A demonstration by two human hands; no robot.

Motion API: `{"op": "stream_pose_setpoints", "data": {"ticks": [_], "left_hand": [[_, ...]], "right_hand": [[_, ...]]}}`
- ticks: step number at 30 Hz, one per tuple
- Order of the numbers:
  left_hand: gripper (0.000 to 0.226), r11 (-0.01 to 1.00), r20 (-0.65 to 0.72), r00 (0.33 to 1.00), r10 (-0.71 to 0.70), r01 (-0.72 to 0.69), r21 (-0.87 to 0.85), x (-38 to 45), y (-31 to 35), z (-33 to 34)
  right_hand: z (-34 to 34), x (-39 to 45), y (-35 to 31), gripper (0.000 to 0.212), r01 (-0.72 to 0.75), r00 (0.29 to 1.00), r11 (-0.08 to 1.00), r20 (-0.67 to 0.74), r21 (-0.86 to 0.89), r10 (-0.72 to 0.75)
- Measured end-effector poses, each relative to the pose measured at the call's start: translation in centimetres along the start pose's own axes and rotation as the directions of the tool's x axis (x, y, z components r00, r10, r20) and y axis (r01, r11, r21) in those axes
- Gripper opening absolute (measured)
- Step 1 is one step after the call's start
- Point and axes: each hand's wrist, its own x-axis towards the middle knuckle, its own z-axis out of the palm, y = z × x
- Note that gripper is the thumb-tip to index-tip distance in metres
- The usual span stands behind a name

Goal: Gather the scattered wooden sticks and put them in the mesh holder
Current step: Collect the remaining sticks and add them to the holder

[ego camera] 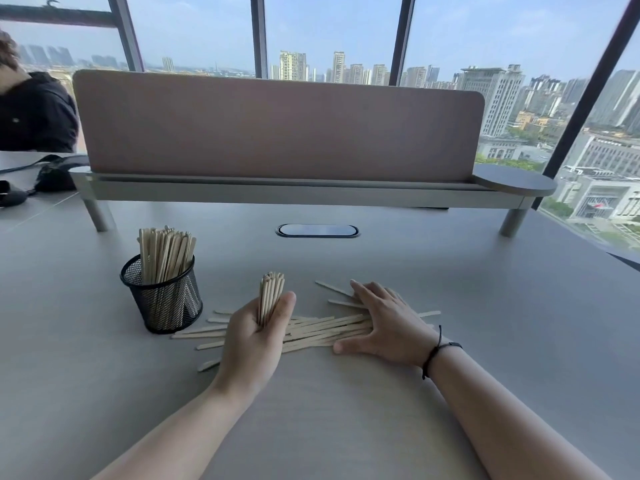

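While left hand (258, 336) grips an upright bundle (271, 294) just right of holder (162, 296), loose sticks (318, 329) lie lengthwise farther right, under flat right hand (384, 323). Left is nearer holder.

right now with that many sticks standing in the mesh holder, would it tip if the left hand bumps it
Probably not easily: the mesh holder sits flat and squat. Still, it looks light, and its sticks rise well above the rim, leaning right, so a knock near the top could likely slide or tip it.

Grey table (450, 271) w/ mesh holder (162, 299), loose sticks (322, 329), divider stand (277, 197).
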Motion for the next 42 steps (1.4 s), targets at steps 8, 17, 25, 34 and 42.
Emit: {"op": "stream_pose_setpoints", "data": {"ticks": [8,17,25,34,42], "left_hand": [[0.077,0.999,-0.026,1.000,-0.012,0.013,0.039,0.2,-0.1,0.1],[0.069,0.999,-0.013,1.000,0.000,0.001,0.047,0.0,0.2,-0.1],[0.066,0.993,-0.018,0.999,0.052,-0.049,0.110,-0.2,0.7,0.0],[0.069,0.985,0.011,0.998,0.063,-0.064,0.160,-0.2,0.5,0.0],[0.068,0.973,0.030,0.994,0.109,-0.112,0.200,-0.2,0.9,0.0]], "right_hand": [[0.7,-0.5,-0.4,0.067,0.052,0.998,0.994,-0.038,0.098,-0.049],[0.9,-1.1,-0.9,0.051,0.047,0.997,0.998,-0.055,0.029,-0.045],[1.8,-1.4,-1.7,0.058,0.067,0.993,0.997,-0.097,-0.048,-0.071],[1.8,-1.2,-1.7,0.069,0.069,0.995,0.997,-0.064,-0.038,-0.071],[1.7,-1.4,-1.9,0.069,0.046,0.996,0.997,-0.072,-0.055,-0.050]]}}
